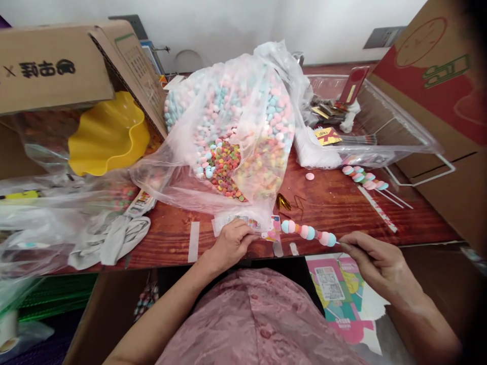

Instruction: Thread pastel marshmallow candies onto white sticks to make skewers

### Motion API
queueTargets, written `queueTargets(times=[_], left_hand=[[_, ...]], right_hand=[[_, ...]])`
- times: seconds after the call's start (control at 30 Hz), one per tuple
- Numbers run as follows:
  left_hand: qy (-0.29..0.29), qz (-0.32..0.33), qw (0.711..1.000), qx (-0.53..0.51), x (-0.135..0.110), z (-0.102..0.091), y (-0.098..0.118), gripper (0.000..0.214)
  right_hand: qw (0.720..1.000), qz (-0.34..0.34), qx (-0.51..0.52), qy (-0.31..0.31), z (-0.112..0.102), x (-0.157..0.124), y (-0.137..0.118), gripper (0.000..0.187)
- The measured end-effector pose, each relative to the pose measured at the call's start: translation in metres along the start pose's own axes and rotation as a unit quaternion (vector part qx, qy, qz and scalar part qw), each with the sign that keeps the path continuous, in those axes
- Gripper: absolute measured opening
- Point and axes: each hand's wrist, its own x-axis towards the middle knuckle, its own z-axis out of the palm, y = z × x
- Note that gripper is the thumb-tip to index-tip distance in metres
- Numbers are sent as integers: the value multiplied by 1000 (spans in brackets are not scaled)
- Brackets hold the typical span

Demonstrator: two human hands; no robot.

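Your right hand pinches the candy skewer by its stick, over the table's near edge, candies toward your left hand, which is at a clear wrapper; can't tell if gripping.

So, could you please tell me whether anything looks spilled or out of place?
Yes: a single pink candy lies loose on the red-brown table, near the clear plastic bin, apart from the sweets in the big bag, so it may have been dropped.
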Motion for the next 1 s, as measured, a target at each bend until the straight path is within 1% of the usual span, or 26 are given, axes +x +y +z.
queueTargets(times=[0.1, 0.23, 0.37, 0.5, 0.57, 0.63, 0.77, 0.83, 1.0], left_hand=[[3, -17, 999, -27, 2, 0, 2, 15], [2, -3, 999, -38, 3, 0, 2, 15], [-2, 51, 999, 2, 2, 1, -1, 18], [-16, 105, 993, 51, 0, 3, -3, 22], [-25, 115, 991, 68, -1, 4, -2, 22], [-34, 119, 989, 75, -2, 5, -2, 22], [-39, 101, 992, 59, -3, 4, -1, 23], [-42, 88, 994, 43, -3, 3, -1, 23], [-40, 99, 994, 38, -4, 4, 3, 26]], right_hand=[[1000, 11, 10, 3, 3, -10, -3, 7], [1000, 15, 8, -14, 14, -20, -9, 10], [1000, 8, -4, -4, 21, -24, -10, 12], [998, 9, -28, -55, 17, -23, -8, 15], [997, -14, -40, -70, 13, -22, -8, 13], [995, -51, -56, -67, 9, -21, -12, 12], [986, -122, -93, -63, 3, -22, -20, 12], [981, -148, -114, -45, 3, -24, -22, 13], [963, -196, -175, 55, 15, -29, -22, 20]])
